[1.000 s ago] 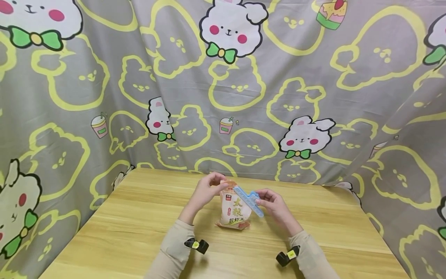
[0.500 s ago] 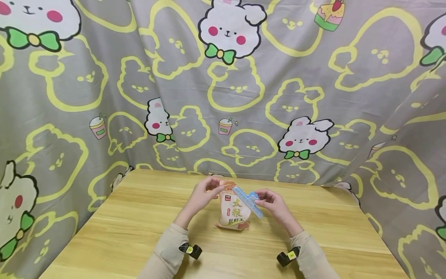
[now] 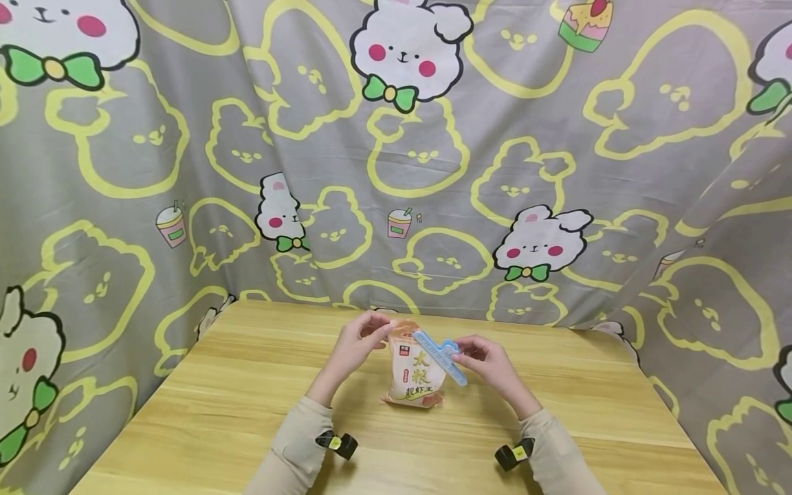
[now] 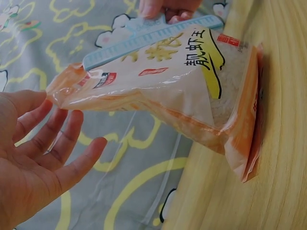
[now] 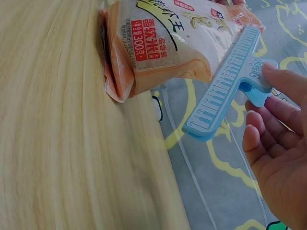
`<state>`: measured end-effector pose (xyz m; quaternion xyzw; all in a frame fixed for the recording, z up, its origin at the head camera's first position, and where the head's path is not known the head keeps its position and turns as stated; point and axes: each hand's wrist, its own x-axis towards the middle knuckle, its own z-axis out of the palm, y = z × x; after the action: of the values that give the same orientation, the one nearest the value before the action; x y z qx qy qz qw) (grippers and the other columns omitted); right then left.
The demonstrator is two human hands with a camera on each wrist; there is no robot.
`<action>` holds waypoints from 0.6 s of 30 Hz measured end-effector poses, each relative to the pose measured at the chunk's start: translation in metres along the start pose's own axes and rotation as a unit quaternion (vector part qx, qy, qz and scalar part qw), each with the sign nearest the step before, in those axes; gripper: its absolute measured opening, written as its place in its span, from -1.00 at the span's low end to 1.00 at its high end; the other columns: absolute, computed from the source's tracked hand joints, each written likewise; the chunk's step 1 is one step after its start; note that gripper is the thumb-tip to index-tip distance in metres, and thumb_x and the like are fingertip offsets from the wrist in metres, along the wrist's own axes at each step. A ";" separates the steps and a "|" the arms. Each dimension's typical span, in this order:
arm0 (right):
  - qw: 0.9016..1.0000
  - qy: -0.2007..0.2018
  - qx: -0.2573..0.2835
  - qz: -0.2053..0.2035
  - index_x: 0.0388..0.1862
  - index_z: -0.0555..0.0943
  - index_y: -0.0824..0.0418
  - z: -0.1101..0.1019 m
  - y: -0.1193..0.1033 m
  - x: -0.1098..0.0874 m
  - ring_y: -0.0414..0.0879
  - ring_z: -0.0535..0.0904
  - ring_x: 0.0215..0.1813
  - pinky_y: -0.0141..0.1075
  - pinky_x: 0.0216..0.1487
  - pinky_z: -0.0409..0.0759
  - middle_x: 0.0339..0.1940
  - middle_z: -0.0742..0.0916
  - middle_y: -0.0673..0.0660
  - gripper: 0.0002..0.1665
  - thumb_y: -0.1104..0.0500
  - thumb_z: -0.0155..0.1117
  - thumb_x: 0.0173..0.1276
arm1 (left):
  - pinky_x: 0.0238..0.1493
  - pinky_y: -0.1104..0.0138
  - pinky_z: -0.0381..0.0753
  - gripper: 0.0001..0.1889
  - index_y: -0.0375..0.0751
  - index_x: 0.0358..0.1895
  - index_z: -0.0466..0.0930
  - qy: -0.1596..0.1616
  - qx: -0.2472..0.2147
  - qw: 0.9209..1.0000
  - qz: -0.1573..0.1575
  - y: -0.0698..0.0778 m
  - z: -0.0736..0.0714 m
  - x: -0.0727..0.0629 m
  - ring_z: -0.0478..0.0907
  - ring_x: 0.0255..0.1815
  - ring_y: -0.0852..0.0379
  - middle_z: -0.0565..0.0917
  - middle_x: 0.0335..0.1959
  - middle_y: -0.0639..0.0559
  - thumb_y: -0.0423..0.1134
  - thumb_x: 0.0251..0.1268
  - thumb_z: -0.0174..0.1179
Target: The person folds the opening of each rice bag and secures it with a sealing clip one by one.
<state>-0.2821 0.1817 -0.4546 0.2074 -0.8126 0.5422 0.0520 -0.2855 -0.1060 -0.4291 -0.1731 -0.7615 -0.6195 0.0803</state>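
A small bag of rice (image 3: pixel 416 375), clear plastic with orange edges and gold lettering, stands upright on the table. At its top left corner my left hand (image 3: pixel 359 340) pinches the plastic between thumb and index finger; the other fingers are spread in the left wrist view. A light blue bag clip (image 5: pixel 225 86), long and marked with piano keys, lies slantwise across the bag's top right corner. The clip's handle is pinched between thumb and fingers of my right hand (image 3: pixel 489 361). One end of the clip overlaps the bag; the other sticks out past its side.
The wooden table (image 3: pixel 247 385) runs up to a grey curtain (image 3: pixel 427 268) with rabbit prints behind and at both sides. A black wrist camera (image 3: pixel 337 444) sits on the left sleeve, another black camera (image 3: pixel 515 454) on the right.
My left hand has shifted slightly left, its thumb now nearer the bag's top corner. The right hand, clip and bag stay almost in place.
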 end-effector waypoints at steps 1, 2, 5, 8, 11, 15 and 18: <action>1.000 0.000 -0.001 0.000 -0.02 0.62 0.41 0.000 0.001 0.000 -0.33 0.56 -0.32 -0.45 -0.28 0.58 -0.24 0.70 0.30 -0.68 0.31 0.35 0.26 | -0.18 0.15 0.74 -0.81 -0.25 -0.08 0.59 -0.002 0.001 1.000 0.003 0.000 0.000 0.000 0.63 -0.24 0.13 0.67 -0.16 -0.21 -0.22 0.37 0.20; 1.000 0.000 -0.001 0.000 -0.02 0.63 0.40 0.000 0.003 0.000 -0.34 0.56 -0.32 -0.45 -0.28 0.58 -0.24 0.71 0.28 -0.68 0.30 0.35 0.27 | -0.19 0.18 0.74 -0.81 -0.26 -0.08 0.59 -0.004 0.002 1.000 0.004 0.000 0.000 0.000 0.63 -0.24 0.11 0.66 -0.16 -0.22 -0.22 0.38 0.20; 1.000 0.004 0.000 -0.008 -0.04 0.64 0.36 0.000 0.011 0.001 -0.34 0.58 -0.32 -0.44 -0.27 0.60 -0.27 0.72 0.22 -0.70 0.25 0.36 0.28 | -0.20 0.20 0.74 -0.82 -0.29 -0.07 0.58 -0.004 0.006 1.000 0.005 0.000 0.000 0.000 0.63 -0.23 0.01 0.66 -0.16 -0.26 -0.26 0.38 0.19; 1.000 0.006 0.007 -0.027 -0.06 0.65 0.35 0.000 0.016 0.001 -0.32 0.59 -0.34 -0.42 -0.30 0.62 -0.31 0.71 0.16 -0.71 0.23 0.36 0.28 | -0.16 0.09 0.73 -0.82 -0.35 -0.07 0.57 -0.004 0.004 1.000 -0.001 0.005 0.002 -0.001 0.64 -0.19 -0.11 0.65 -0.15 -0.30 -0.31 0.39 0.17; 0.999 0.006 0.016 -0.040 -0.09 0.65 0.37 0.000 0.008 -0.001 -0.30 0.59 -0.36 -0.41 -0.33 0.62 -0.33 0.71 0.17 -0.75 0.27 0.35 0.28 | -0.13 -0.01 0.70 -0.82 -0.39 -0.06 0.56 -0.006 0.000 1.000 -0.004 0.010 0.002 -0.002 0.63 -0.17 -0.21 0.64 -0.15 -0.34 -0.36 0.39 0.16; 0.998 0.007 0.023 -0.060 -0.12 0.64 0.39 0.001 0.007 -0.001 -0.21 0.60 -0.40 -0.37 -0.37 0.63 -0.35 0.70 0.24 -0.79 0.33 0.32 0.28 | -0.16 0.03 0.72 -0.83 -0.37 -0.07 0.57 -0.003 0.001 1.000 0.000 0.008 0.003 -0.002 0.64 -0.19 -0.18 0.64 -0.17 -0.32 -0.33 0.37 0.18; 0.997 0.011 0.021 -0.075 -0.12 0.64 0.38 0.002 0.016 -0.001 -0.10 0.61 -0.43 -0.31 -0.41 0.63 -0.36 0.71 0.23 -0.80 0.33 0.32 0.28 | -0.19 0.08 0.73 -0.83 -0.33 -0.10 0.58 0.002 0.002 1.000 0.006 0.005 0.003 -0.001 0.64 -0.23 -0.08 0.65 -0.19 -0.29 -0.31 0.36 0.20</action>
<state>-0.2877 0.1852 -0.4696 0.2632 -0.7822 0.5563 0.0973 -0.2820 -0.1023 -0.4256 -0.1761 -0.7614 -0.6180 0.0856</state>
